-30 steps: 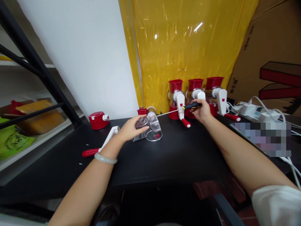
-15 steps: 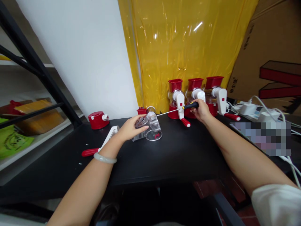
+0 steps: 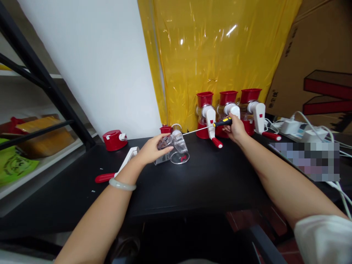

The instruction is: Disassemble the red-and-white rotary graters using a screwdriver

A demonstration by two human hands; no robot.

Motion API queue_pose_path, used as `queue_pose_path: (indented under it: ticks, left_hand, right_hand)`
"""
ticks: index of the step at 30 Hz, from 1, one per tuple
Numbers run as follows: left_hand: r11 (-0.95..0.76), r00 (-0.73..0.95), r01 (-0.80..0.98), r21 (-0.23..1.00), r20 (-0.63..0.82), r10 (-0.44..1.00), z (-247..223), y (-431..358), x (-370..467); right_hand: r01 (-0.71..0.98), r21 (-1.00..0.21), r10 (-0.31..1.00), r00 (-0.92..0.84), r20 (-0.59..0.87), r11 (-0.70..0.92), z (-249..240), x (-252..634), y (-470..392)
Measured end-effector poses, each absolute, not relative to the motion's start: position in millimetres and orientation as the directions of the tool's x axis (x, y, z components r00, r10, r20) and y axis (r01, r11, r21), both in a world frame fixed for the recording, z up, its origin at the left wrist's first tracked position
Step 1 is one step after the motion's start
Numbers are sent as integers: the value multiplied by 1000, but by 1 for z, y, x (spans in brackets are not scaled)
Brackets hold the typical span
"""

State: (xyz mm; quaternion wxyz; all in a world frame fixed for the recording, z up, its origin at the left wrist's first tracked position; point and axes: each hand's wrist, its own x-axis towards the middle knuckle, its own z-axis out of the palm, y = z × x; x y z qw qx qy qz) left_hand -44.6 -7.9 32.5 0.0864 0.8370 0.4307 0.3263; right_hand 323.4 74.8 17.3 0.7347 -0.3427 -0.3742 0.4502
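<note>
My left hand (image 3: 154, 149) grips a clear plastic housing (image 3: 180, 145) lying on the black table (image 3: 170, 190). In my right hand (image 3: 235, 128) is a screwdriver (image 3: 223, 122) with a black and yellow handle; its long shaft points left, and the tip reaches the housing's right side. Whether the tip sits in a screw cannot be seen. Just behind the housing are a small red part (image 3: 165, 129) and a round clear and white part. A white crank with a red handle (image 3: 105, 178) lies beside my left wrist. Farther left stands a red base (image 3: 114, 140).
Three assembled red and white rotary graters (image 3: 205, 115) stand at the back right, cranks facing forward. White chargers and cables (image 3: 313, 135) and a blurred flat object (image 3: 308, 161) lie at the right. A black-framed shelf (image 3: 46, 80) rises at the left; a cardboard box (image 3: 316, 55) leans behind.
The screwdriver handle has turned in my right hand, showing more yellow, and the right fingers have shifted slightly. My left hand and the housing have hardly moved.
</note>
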Motion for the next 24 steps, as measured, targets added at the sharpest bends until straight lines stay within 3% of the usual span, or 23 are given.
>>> queue_pose_path:
  ticks: [7,15,24]
  left_hand:
    - [-611,414,662,433,469,780,33,-8,-45]
    - [-608,414,665,433,463,783,33,-8,-44]
    - [-607,412,673,422,467,782,31,-7,-45]
  right_hand:
    - [-521,-781,930,301,210,345,23,322,71]
    - [-341,-868,905,354,237,361,17,325,77]
    - [-508,-788,923,331,194,348,23,321,75]
